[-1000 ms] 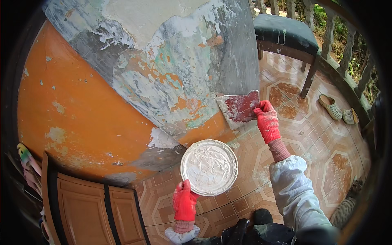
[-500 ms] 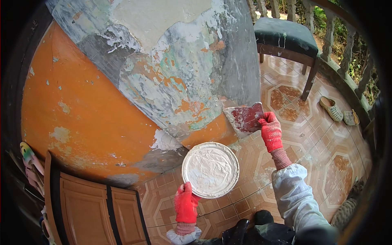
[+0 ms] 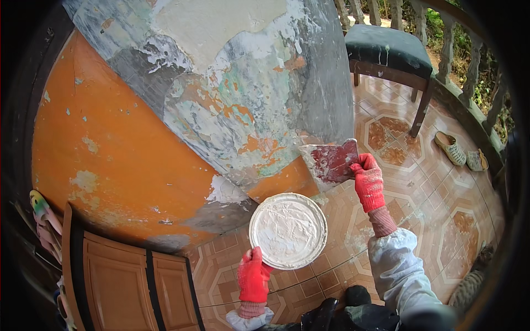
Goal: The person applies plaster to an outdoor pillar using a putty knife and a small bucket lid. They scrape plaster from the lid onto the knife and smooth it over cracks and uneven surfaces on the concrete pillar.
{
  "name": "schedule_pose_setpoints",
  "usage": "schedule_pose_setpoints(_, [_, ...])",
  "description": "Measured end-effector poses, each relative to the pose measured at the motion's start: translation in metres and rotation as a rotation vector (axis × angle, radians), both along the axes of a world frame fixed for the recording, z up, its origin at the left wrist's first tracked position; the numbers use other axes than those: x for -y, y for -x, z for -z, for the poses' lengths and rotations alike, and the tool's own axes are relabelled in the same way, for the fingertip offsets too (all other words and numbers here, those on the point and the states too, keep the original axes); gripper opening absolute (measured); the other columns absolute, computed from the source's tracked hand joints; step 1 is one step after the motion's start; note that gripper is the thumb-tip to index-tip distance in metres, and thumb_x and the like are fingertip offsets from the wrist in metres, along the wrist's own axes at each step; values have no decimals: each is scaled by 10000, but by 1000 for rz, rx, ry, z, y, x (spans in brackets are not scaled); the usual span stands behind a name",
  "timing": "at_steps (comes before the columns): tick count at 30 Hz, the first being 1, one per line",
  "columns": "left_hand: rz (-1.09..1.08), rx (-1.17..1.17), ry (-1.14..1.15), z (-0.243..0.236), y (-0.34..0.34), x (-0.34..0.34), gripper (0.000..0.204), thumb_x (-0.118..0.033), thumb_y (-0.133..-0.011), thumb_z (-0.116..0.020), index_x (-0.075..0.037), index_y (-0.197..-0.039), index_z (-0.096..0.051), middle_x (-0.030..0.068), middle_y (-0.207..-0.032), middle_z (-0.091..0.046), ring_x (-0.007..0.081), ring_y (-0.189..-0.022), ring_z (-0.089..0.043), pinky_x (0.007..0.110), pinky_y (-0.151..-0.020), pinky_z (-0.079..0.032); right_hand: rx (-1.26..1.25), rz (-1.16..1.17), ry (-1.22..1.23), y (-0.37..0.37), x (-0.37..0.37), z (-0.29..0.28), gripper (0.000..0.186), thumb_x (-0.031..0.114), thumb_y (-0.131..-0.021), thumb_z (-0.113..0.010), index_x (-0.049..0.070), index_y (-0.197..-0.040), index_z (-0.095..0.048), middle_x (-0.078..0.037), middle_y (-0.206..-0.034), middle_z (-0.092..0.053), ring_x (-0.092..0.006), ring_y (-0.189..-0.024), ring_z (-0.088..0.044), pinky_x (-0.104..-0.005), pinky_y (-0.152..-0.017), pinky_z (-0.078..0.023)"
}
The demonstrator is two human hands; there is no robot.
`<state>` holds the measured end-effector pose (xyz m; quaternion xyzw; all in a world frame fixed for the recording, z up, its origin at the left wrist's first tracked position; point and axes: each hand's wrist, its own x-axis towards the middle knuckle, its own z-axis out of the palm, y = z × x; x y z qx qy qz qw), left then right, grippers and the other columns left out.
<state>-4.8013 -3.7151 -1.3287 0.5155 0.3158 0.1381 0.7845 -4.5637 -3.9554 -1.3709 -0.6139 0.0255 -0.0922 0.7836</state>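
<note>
My left hand, in a red glove, grips a round white lid-like disc covered in creamy white paste, holding it low by the wall. My right hand, also red-gloved, pinches a wide, paste-smeared maroon scraper by its side. The blade is at the lower right part of the patchy wall, where grey, pale green and cream layers show over orange; whether it touches is unclear. To the left the wall is orange with flaked spots.
A dark padded stool stands at upper right before a baluster railing. Slip-on shoes lie on the tiled floor. A striped cat is at lower right. Wooden panelled doors and pink items are at lower left.
The scraper in my right hand has moved downward along the wall and slightly right. The disc has shifted a little right and down, and the whole view has shifted slightly.
</note>
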Motion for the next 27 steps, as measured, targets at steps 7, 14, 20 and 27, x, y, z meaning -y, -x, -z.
schedule_pose_setpoints(7, [-32,13,-24,-17,-6,12,200,-198,-915,-507,-4,-947,-535,41,-893,-573,134,-811,-575,296,-727,-516,2,116,231,-20,-7,-16,100,-5,-776,-596,35,-857,-554,-8,-723,-575,-83,-680,-502,-240,-660,-425])
schedule_pose_setpoints(14, [-13,24,-17,-25,5,9,194,-189,-908,-519,-13,-987,-541,51,-941,-582,153,-851,-584,333,-740,-522,73,80,57,2,-11,-21,110,-35,-779,-579,31,-857,-538,5,-746,-563,-76,-703,-498,-231,-684,-423])
schedule_pose_setpoints(20, [-12,46,17,-52,31,9,230,-206,-907,-520,-10,-1024,-535,72,-981,-598,174,-856,-602,348,-722,-537,13,104,34,29,-1,-26,100,-36,-786,-569,31,-852,-534,7,-757,-560,-80,-695,-488,-230,-667,-420])
schedule_pose_setpoints(27, [3,68,14,-73,46,1,262,-217,-911,-511,1,-1057,-524,80,-986,-599,175,-852,-605,337,-717,-537,45,107,-41,28,-18,-62,95,-40,-795,-554,29,-857,-531,6,-761,-560,-75,-697,-493,-230,-649,-424])
